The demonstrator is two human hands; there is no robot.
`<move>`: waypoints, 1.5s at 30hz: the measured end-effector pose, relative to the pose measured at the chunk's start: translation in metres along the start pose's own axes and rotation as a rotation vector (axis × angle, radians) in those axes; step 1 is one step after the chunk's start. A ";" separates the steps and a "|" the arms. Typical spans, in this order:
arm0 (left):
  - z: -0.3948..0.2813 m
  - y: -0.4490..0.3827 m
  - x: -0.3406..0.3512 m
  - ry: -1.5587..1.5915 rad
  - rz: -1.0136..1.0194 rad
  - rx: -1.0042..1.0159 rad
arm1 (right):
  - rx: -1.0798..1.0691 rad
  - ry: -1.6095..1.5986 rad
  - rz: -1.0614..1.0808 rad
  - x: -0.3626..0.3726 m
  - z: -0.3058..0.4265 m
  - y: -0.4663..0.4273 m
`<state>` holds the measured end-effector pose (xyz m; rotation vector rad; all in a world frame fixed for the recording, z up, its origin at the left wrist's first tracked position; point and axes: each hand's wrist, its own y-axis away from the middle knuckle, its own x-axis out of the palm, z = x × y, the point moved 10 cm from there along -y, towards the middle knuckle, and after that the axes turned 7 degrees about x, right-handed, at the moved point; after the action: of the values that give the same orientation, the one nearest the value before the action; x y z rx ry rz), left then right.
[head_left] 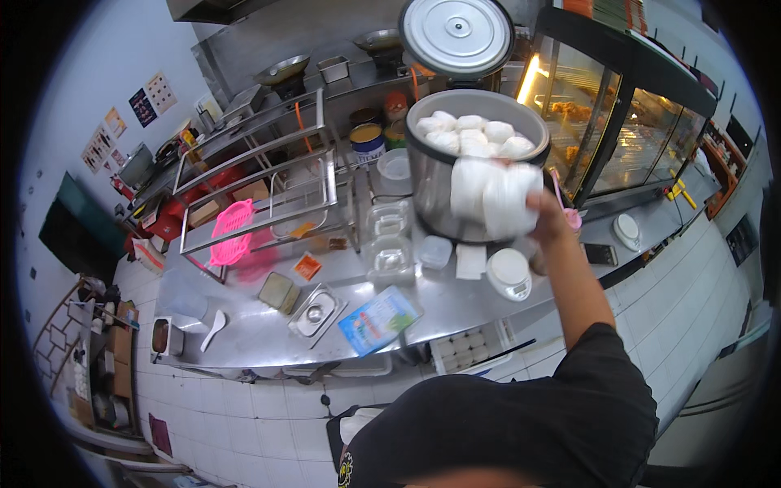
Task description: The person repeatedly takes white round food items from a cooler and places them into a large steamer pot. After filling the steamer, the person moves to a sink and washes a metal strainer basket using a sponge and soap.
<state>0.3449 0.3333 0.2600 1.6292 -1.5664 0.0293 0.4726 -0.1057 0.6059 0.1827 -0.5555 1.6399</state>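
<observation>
My right hand (pixel 545 213) grips white wrapped bundles (pixel 497 196), blurred by motion, in front of the rim of a large round food warmer (pixel 434 192). How many bundles it holds I cannot tell exactly. Inside the warmer lie several similar white wrapped bundles (pixel 473 135), and its round lid (pixel 457 27) stands raised behind. Below the held bundles, a white digital kitchen scale (pixel 509 271) sits on the steel counter, with a white paper piece (pixel 471 262) and a small clear plastic tub (pixel 435 252) to its left. My left hand is out of view.
A heated glass display cabinet (pixel 586 110) with fried food stands right of the warmer. Clear plastic containers (pixel 390 256), a blue packet (pixel 379 320), a steel pan lid (pixel 315 312) and a white spoon (pixel 213 329) lie on the counter (pixel 250 341). A steel rack (pixel 259 235) holds a pink basket (pixel 232 233).
</observation>
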 end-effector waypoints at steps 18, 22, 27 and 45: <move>0.075 -0.059 0.123 -0.040 -0.216 0.092 | 0.525 0.542 -0.260 -0.325 -0.024 -0.285; 0.079 -0.060 0.122 -0.042 -0.279 0.100 | 0.627 0.424 -0.228 -0.325 -0.051 -0.298; 0.087 -0.056 0.123 -0.042 -0.321 0.106 | 0.703 0.644 -0.144 -0.330 -0.048 -0.295; 0.093 -0.052 0.133 -0.087 -0.354 0.123 | 0.236 1.073 -0.106 -0.409 -0.002 -0.268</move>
<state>0.3684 0.1646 0.2458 2.0082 -1.3406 -0.1385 0.7962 -0.4552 0.4950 -0.4771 0.4580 1.4456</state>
